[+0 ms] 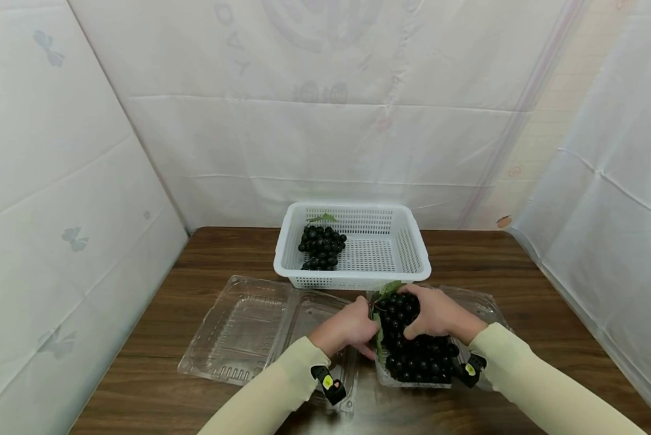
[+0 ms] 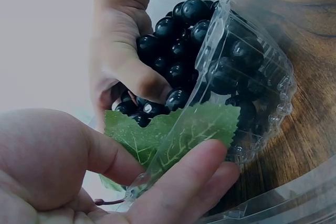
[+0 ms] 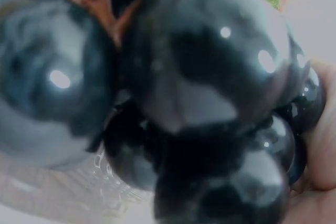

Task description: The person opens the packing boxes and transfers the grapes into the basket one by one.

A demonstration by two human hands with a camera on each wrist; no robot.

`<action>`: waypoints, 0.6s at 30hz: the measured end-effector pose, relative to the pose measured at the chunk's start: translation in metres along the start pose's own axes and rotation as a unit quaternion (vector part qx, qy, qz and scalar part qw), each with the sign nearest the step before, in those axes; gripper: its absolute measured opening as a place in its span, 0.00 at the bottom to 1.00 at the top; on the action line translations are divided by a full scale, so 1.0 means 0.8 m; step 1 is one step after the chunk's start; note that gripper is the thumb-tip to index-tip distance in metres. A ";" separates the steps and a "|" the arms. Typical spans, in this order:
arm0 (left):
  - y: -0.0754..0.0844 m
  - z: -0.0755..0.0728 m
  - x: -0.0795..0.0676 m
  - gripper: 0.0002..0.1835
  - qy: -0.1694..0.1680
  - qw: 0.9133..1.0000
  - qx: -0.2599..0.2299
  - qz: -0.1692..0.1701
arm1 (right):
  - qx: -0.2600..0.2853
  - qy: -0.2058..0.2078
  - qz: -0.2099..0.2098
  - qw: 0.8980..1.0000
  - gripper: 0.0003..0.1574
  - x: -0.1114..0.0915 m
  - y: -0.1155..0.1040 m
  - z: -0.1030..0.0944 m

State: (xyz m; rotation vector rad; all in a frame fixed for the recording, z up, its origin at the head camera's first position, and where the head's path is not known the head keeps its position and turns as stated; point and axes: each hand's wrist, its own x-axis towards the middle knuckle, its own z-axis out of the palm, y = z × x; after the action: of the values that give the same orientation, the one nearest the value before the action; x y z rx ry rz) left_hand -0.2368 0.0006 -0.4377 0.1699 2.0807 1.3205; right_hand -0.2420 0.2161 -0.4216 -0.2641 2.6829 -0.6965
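Observation:
My right hand (image 1: 436, 311) grips a bunch of black grapes (image 1: 396, 317) from above, thumb and fingers spread around it. The grapes lie in a clear plastic clamshell container (image 1: 412, 384), its lid folded open to the right. My left hand (image 1: 355, 323) pinches the left rim of this container; in the left wrist view the thumb and fingers lie on either side of the rim, close to a green leaf (image 2: 173, 135) and a thin stem. Large and blurred, grapes (image 3: 210, 51) fill the right wrist view, with only part of the right hand (image 3: 323, 140) showing.
Behind the hands stands a white perforated basket (image 1: 352, 279) with another bunch of black grapes (image 1: 322, 248) and a leaf in its left side. A second clear clamshell (image 1: 243, 329) lies open at left, partly under my left arm. Pale sheets hang around the wooden table (image 1: 156, 356).

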 end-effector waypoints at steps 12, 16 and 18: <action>-0.002 -0.001 0.000 0.44 0.002 1.000 -0.007 -0.004 | 0.048 0.021 -0.028 0.998 0.56 -0.008 0.006 -0.004; -0.001 0.000 0.000 0.44 0.004 1.000 -0.018 -0.005 | 0.066 0.028 -0.036 0.997 0.55 -0.011 0.007 -0.010; -0.001 0.000 0.000 0.44 0.003 1.000 -0.026 -0.006 | 0.070 0.029 -0.042 0.996 0.55 -0.013 0.008 -0.012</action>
State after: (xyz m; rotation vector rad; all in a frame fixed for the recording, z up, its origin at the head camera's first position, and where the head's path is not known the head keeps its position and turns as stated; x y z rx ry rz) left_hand -0.2371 0.0001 -0.4383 0.1304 2.0474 1.3674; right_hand -0.2371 0.2285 -0.4138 -0.3266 2.6744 -0.9256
